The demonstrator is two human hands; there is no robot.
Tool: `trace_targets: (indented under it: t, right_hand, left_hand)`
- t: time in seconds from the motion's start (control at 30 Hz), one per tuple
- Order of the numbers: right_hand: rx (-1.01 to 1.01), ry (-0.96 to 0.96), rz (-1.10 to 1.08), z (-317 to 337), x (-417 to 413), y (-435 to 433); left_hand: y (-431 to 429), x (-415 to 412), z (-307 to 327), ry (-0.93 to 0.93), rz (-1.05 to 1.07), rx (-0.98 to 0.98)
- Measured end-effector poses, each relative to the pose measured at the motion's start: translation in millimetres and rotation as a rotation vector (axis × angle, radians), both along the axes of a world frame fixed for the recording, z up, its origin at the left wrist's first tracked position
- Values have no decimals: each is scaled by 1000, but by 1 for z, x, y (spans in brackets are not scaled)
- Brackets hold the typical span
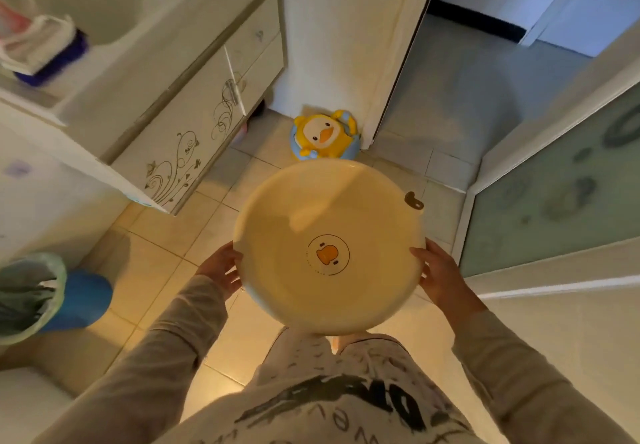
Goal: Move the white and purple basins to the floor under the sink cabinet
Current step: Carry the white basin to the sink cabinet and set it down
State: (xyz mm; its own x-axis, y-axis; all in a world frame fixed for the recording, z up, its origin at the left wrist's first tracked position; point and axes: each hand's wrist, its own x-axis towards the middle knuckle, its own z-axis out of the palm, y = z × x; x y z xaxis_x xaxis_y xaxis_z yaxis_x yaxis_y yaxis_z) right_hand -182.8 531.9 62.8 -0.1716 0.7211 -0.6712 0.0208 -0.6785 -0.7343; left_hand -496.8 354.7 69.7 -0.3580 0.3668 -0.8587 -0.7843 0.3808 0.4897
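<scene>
White basin [311, 208] level, left hand [221, 268], right hand [438, 275] gripping opposite rims

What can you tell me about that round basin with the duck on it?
The white basin is round, shallow and smooth, plastic by the look, tinted yellowish by warm light. A small orange duck face in a thin ring marks its bottom; a dark tab juts from its rim. It is empty, held roughly level above the tiled floor, left hand and right hand gripping opposite rims.

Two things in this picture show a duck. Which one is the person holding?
The white basin, gripped at its rim by the left hand and right hand. The yellow duck toy sits untouched on the floor.
</scene>
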Motion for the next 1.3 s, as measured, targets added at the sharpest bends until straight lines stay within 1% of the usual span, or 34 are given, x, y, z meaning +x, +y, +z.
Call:
trace_targets:
  t: [0.2, 0.4, 0.7, 0.8, 1.13, 1.3]
  right_hand:
    - [-13, -28, 100, 11, -15, 125]
    - [-9, -49, 278, 12, -64, 200]
    - [-69, -99, 431, -5, -157, 274]
    - [-80, -142, 501, -4, -187, 297]
    - [-145, -210, 665, -12, -256, 350]
    - [-186, -282, 860, -36, -290, 377]
  left_hand:
    - [81, 9, -1, -7, 146, 30]
    - [116, 2, -2, -10, 300, -3]
    - [157, -43, -25, -52, 497, -55]
    - [172, -55, -28, -75, 570, -88]
    - [201, -79, -26, -109, 671, -180]
    - [209, -69, -35, -122, 797, -232]
